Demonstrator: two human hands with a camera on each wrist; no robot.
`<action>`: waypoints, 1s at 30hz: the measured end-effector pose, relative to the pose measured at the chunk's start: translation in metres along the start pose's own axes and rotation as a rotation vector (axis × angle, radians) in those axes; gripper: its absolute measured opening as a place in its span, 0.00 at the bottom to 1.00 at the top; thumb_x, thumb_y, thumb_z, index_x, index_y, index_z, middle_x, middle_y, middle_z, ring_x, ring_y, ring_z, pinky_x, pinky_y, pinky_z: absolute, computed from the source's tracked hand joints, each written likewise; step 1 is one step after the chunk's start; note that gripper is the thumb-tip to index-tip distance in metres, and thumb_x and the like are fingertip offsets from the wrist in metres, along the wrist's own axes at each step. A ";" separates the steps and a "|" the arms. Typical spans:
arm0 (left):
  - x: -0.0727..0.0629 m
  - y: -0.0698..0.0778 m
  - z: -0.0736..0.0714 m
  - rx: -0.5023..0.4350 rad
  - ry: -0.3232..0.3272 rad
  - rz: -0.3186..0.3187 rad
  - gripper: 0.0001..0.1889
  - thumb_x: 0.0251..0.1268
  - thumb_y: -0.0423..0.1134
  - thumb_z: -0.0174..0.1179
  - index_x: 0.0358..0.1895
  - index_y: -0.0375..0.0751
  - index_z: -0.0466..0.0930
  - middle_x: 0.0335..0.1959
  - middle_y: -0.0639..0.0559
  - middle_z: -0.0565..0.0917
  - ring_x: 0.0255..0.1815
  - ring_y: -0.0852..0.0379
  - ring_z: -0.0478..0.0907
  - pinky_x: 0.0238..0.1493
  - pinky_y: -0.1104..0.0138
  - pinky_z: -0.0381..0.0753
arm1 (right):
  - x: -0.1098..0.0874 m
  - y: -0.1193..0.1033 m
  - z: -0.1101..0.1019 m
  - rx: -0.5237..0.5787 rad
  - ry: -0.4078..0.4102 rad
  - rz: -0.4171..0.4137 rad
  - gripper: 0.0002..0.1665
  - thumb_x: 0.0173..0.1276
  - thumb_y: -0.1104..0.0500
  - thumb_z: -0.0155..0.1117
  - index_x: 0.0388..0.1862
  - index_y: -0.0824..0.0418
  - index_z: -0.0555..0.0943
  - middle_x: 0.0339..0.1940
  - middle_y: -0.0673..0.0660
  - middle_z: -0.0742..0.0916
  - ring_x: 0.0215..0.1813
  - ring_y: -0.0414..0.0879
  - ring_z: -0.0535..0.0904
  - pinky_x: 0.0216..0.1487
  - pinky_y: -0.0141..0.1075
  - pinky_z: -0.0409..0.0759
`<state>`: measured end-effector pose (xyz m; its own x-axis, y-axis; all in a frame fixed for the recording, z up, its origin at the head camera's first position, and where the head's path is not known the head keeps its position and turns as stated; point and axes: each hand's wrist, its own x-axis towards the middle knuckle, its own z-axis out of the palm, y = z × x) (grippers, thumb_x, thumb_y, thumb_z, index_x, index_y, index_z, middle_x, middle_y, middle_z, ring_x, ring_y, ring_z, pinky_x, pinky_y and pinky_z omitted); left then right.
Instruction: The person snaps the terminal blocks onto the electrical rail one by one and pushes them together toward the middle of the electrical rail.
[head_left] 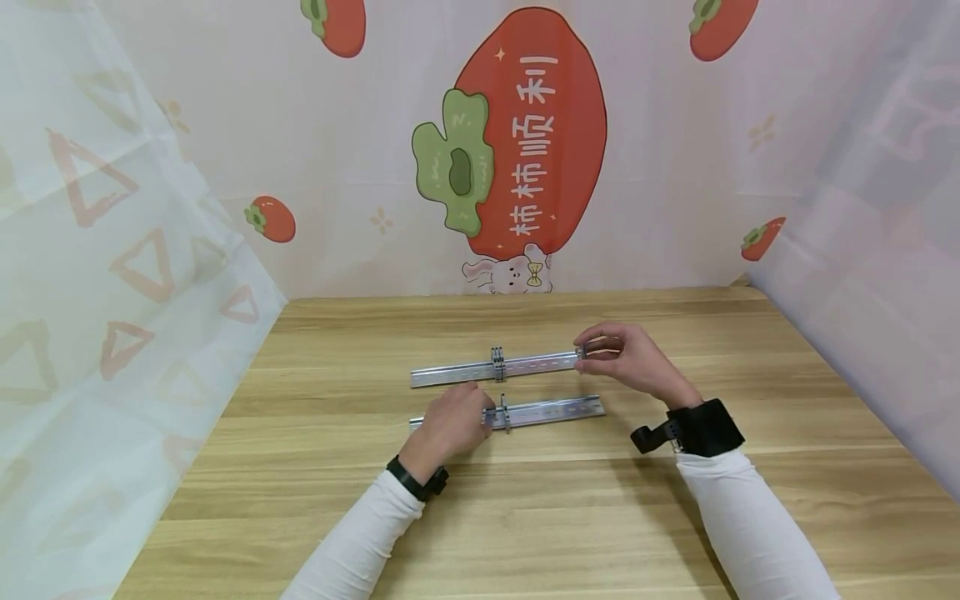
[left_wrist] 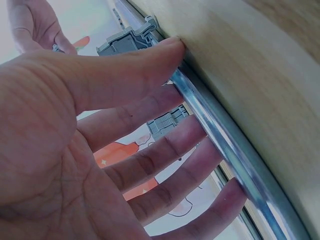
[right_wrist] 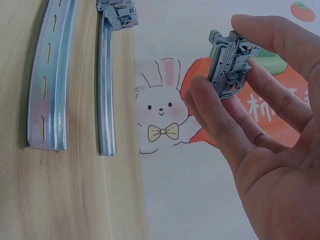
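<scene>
A: What's the biggest thing there?
B: A wood-grain tabletop (head_left: 525, 525). Two metal rails lie on it: the near rail (head_left: 558, 410) closer to the person, the far rail (head_left: 450, 375) just beyond.
A: How do they point?
B: Both long axes run left to right, almost parallel, the right ends angled slightly away from the person. They're shiny silver with a bluish sheen, and the near one has a row of oblong slots.
A: And the hands?
B: The left hand (head_left: 450, 427) grips the near rail left of its middle, thumb on one side and fingers on the other. The right hand (head_left: 630, 360) pinches a small gray block between thumb and fingertips, by the far rail's right end.
A: Smaller pieces?
B: A gray block cluster (head_left: 498, 364) sits across the far rail near its middle, and a thin gray block (head_left: 506, 414) crosses the near one. The small gray block (right_wrist: 231, 67) in the fingers is upright, slightly tilted in the right wrist view, ridged, with orange spots.
</scene>
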<state>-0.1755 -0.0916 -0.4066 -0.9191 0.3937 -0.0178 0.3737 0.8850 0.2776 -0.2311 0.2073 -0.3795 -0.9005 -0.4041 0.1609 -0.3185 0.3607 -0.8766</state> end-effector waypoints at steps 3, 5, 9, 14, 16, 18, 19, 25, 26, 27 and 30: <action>0.000 0.000 0.000 -0.004 -0.001 -0.001 0.11 0.58 0.34 0.71 0.45 0.40 0.91 0.43 0.48 0.84 0.46 0.49 0.80 0.39 0.57 0.82 | 0.000 0.000 0.000 0.003 0.000 -0.020 0.20 0.61 0.64 0.77 0.52 0.65 0.84 0.53 0.64 0.84 0.56 0.59 0.83 0.48 0.38 0.84; 0.000 0.000 0.000 -0.005 0.000 0.001 0.11 0.58 0.34 0.71 0.45 0.40 0.91 0.43 0.47 0.84 0.46 0.49 0.80 0.39 0.57 0.82 | 0.000 -0.001 0.000 0.012 -0.001 -0.028 0.21 0.61 0.64 0.77 0.53 0.65 0.83 0.54 0.64 0.84 0.57 0.59 0.83 0.48 0.38 0.84; -0.001 0.001 -0.001 -0.005 0.001 0.000 0.12 0.58 0.34 0.71 0.45 0.40 0.90 0.44 0.47 0.84 0.46 0.49 0.80 0.39 0.57 0.82 | 0.000 0.000 0.000 0.022 -0.007 -0.046 0.21 0.62 0.65 0.76 0.54 0.66 0.83 0.55 0.66 0.84 0.57 0.59 0.83 0.49 0.38 0.84; -0.001 0.001 -0.001 -0.006 0.000 -0.003 0.12 0.58 0.34 0.71 0.46 0.40 0.90 0.44 0.47 0.84 0.47 0.49 0.80 0.40 0.57 0.82 | 0.000 0.000 0.000 0.042 -0.009 -0.058 0.20 0.62 0.66 0.75 0.53 0.65 0.84 0.55 0.67 0.83 0.57 0.62 0.82 0.50 0.38 0.84; -0.001 0.001 -0.001 -0.005 0.000 -0.003 0.12 0.58 0.34 0.71 0.46 0.40 0.90 0.44 0.47 0.84 0.47 0.49 0.80 0.41 0.57 0.82 | 0.000 0.000 0.000 0.049 -0.008 -0.061 0.18 0.62 0.66 0.75 0.52 0.66 0.84 0.55 0.67 0.83 0.57 0.62 0.82 0.49 0.38 0.84; -0.001 0.001 -0.001 -0.005 0.000 -0.002 0.12 0.58 0.34 0.71 0.46 0.40 0.90 0.44 0.47 0.84 0.47 0.48 0.80 0.41 0.57 0.82 | 0.001 0.000 0.000 0.057 -0.008 -0.065 0.18 0.62 0.66 0.75 0.51 0.67 0.85 0.55 0.66 0.82 0.57 0.62 0.82 0.50 0.38 0.84; -0.001 0.001 0.000 -0.006 0.000 -0.002 0.12 0.58 0.34 0.71 0.46 0.39 0.90 0.45 0.47 0.84 0.47 0.48 0.80 0.41 0.57 0.82 | 0.000 0.000 0.000 0.058 -0.007 -0.066 0.18 0.62 0.66 0.75 0.51 0.67 0.85 0.55 0.66 0.82 0.57 0.62 0.82 0.50 0.37 0.84; -0.001 0.002 -0.001 -0.009 -0.005 -0.006 0.12 0.58 0.34 0.72 0.46 0.39 0.90 0.44 0.46 0.84 0.47 0.48 0.80 0.39 0.57 0.82 | 0.001 -0.001 0.001 0.042 0.006 -0.070 0.17 0.60 0.68 0.76 0.49 0.68 0.86 0.56 0.65 0.81 0.57 0.61 0.82 0.49 0.36 0.83; -0.001 0.002 0.000 -0.008 -0.007 -0.006 0.12 0.58 0.34 0.72 0.46 0.39 0.90 0.44 0.47 0.84 0.46 0.48 0.80 0.39 0.58 0.82 | 0.002 -0.001 0.001 0.036 0.009 -0.070 0.17 0.60 0.68 0.76 0.49 0.67 0.86 0.56 0.65 0.81 0.57 0.61 0.82 0.49 0.36 0.83; 0.000 0.002 0.000 -0.007 -0.008 -0.007 0.12 0.58 0.34 0.72 0.46 0.40 0.90 0.44 0.47 0.84 0.46 0.49 0.80 0.38 0.58 0.82 | 0.002 -0.001 0.001 0.027 0.011 -0.073 0.17 0.60 0.67 0.76 0.49 0.67 0.86 0.56 0.65 0.80 0.57 0.60 0.82 0.49 0.35 0.83; 0.000 0.001 0.000 -0.002 -0.008 -0.006 0.11 0.58 0.34 0.71 0.46 0.40 0.90 0.44 0.47 0.84 0.45 0.49 0.79 0.37 0.58 0.82 | 0.002 -0.001 0.001 -0.001 0.022 -0.073 0.16 0.60 0.67 0.77 0.48 0.66 0.87 0.56 0.63 0.81 0.57 0.58 0.81 0.51 0.34 0.82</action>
<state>-0.1751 -0.0903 -0.4064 -0.9202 0.3905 -0.0272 0.3680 0.8867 0.2798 -0.2319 0.2055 -0.3786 -0.8810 -0.4109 0.2343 -0.3838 0.3314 -0.8619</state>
